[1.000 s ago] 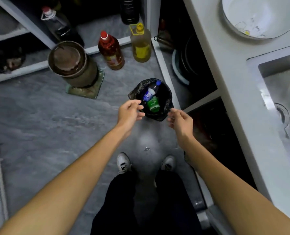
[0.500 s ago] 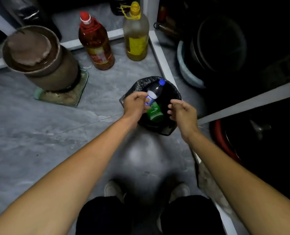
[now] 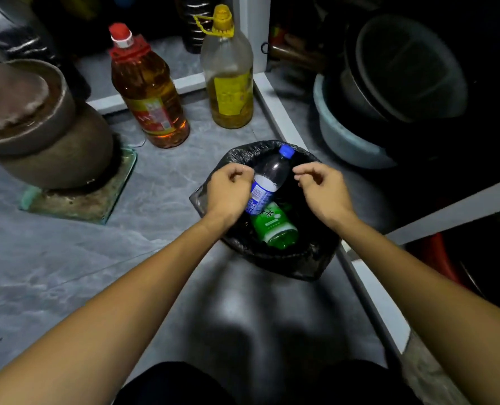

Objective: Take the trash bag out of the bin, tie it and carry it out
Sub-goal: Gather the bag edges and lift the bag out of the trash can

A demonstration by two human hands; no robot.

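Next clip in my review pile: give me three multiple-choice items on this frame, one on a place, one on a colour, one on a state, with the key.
1. Where does the green-labelled bottle lie?
A. in the black trash bag
B. on the floor beside the jar
C. in the basin

2. What colour is the clear bottle's cap?
A. red
B. blue
C. yellow

3. How is the bag's mouth?
A. tied shut
B. open, rim folded outward
C. twisted closed

Key: 1 A, it lies inside the bag under the clear bottle; 2 B, the cap is blue; 3 B, the contents show, with the left hand and right hand above them.

green bottle [image 3: 273, 225]: label shows character 茶 | other bottle labels: print unreadable
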